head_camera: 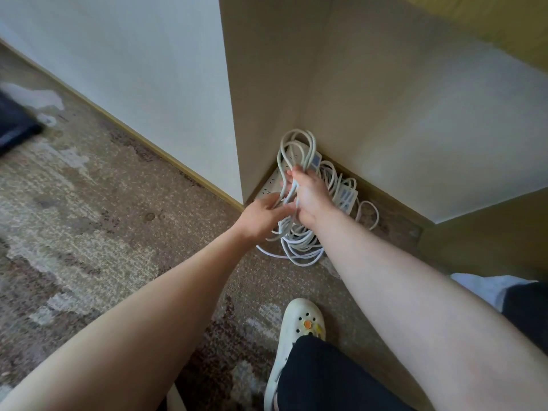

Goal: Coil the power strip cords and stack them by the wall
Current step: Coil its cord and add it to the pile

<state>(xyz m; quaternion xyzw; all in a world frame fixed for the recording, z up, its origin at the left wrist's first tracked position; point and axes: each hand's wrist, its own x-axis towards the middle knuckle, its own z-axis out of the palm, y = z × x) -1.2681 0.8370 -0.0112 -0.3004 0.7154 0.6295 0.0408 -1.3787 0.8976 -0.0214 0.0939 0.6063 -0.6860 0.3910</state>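
We coil: right hand [307, 200] fingers grip cord loops [296, 149]; left hand [264, 213] fingers loose, touching strands. Next, we judge: gather slack below fingers.

Patterned brown carpet [103, 209] under me, white power strips [271, 182] and loose cord loops [299, 247] heaped in its wall corner, my white clog [296, 330] near its front edge
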